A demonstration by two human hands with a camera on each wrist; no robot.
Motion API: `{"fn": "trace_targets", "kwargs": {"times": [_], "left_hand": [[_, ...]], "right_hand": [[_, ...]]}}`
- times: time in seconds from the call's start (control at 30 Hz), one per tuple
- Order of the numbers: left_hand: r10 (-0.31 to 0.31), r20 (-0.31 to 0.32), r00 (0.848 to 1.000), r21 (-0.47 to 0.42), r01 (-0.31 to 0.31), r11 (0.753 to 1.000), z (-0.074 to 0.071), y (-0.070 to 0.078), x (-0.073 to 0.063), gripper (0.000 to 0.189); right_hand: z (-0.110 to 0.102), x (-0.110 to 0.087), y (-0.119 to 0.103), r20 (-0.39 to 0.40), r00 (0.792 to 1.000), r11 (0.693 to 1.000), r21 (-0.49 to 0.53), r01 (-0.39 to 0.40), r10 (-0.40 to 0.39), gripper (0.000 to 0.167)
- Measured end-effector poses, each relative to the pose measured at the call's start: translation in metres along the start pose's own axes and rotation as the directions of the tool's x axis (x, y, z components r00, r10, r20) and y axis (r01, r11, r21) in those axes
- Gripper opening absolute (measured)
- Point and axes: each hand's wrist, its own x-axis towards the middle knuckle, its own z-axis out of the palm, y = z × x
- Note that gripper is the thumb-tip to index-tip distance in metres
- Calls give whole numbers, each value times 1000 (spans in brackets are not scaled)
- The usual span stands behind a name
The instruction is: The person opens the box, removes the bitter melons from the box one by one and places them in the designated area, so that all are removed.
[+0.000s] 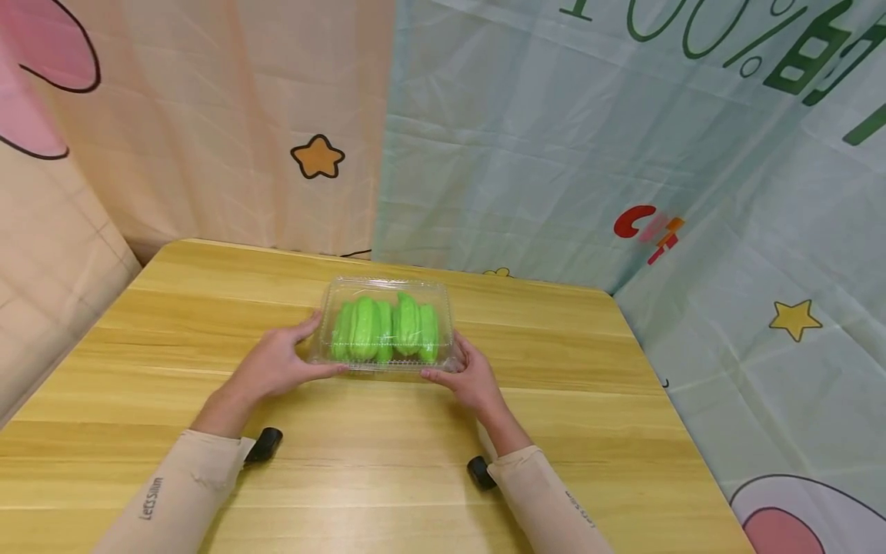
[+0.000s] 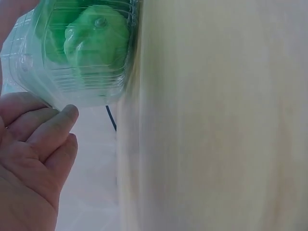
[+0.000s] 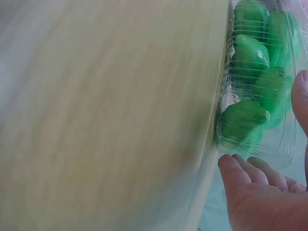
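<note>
A clear plastic clamshell box lies near the back of the wooden table, its lid down. Inside are several bright green, ribbed, fruit-like pieces with short stems, standing side by side. My left hand holds the box's left end, thumb along the front edge and fingers at the side. At the opposite end, my right hand holds the box with its thumb at the front corner. In the right wrist view, the fingertips sit right at the box's end wall.
The light wooden table reaches back to printed curtains with stars and lettering. Black wrist devices stick out beside both beige sleeves. More curtain hangs along the right side.
</note>
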Motion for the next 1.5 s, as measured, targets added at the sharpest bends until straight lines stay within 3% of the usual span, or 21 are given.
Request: {"fn": "trace_targets", "kwargs": {"times": [0.23,0.47,0.6,0.7,0.77,0.83,0.9,0.97,1.07,1.17,1.27,1.37,1.5], "left_hand": [[112,-29,993,23,-111,994,-2,-2,-1,101],[223,-22,974,76,-221,972,-2,-6,-3,86],[310,-38,950,145,-302,942,-1,-8,-3,77],[384,-80,920,218,-360,907,1,-9,-2,73],[421,-113,900,258,-383,887,1,-9,-3,73],[430,-136,892,269,-385,883,1,-7,-3,77],[406,-145,902,258,-362,896,1,-5,-3,83],[347,-136,928,225,-312,923,1,-2,-3,88],[201,-115,973,153,-183,971,1,3,-1,95],[43,-68,997,57,-39,998,2,4,3,109],[-50,17,999,-13,50,999,4,3,9,126],[-81,98,992,-71,88,994,8,2,16,132],[-108,128,986,-162,128,978,13,1,21,134]], "right_hand": [[1,-1,-5,-19,999,999,2,-41,41,101],[0,0,-6,-30,997,997,-6,-77,77,101],[-2,0,-8,-17,997,997,17,-81,82,98],[-2,0,-9,-10,997,996,58,-74,75,96],[-2,0,-10,-11,997,995,70,-72,73,97],[-1,1,-11,-20,996,994,75,-82,83,98],[0,1,-11,-31,995,994,68,-90,92,98],[0,1,-12,-46,993,992,65,-104,107,98],[0,2,-13,-66,990,992,45,-119,122,98],[1,2,-14,-73,989,992,35,-123,125,100],[2,2,-14,-59,992,992,57,-110,113,102],[2,2,-13,-48,993,992,75,-105,108,103],[2,3,-12,-40,993,992,71,-107,110,101]]}}
